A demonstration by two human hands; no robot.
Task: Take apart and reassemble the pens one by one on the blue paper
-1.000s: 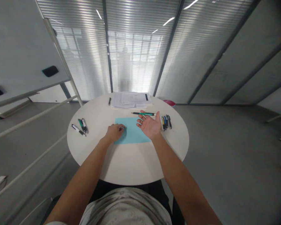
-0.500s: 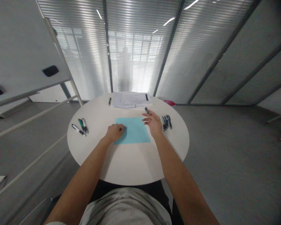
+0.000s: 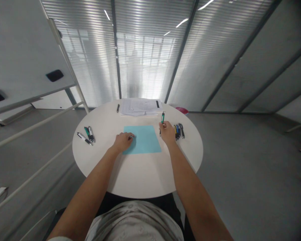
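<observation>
Pinching green pen (image 3: 162,117), right hand (image 3: 167,132) at blue paper's (image 3: 144,140) edge, left hand (image 3: 123,141) opposite

paper text (image 3: 140,107) too small, pen (image 3: 162,117) partly hidden (right grip (image 3: 167,131))

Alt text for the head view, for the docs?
A right hand holds a green pen upright beside a blue sheet, and a left hand rests curled on the sheet's left edge, on a round white table. Pens lie to the left, more pens to the right, and papers at the far side.
</observation>
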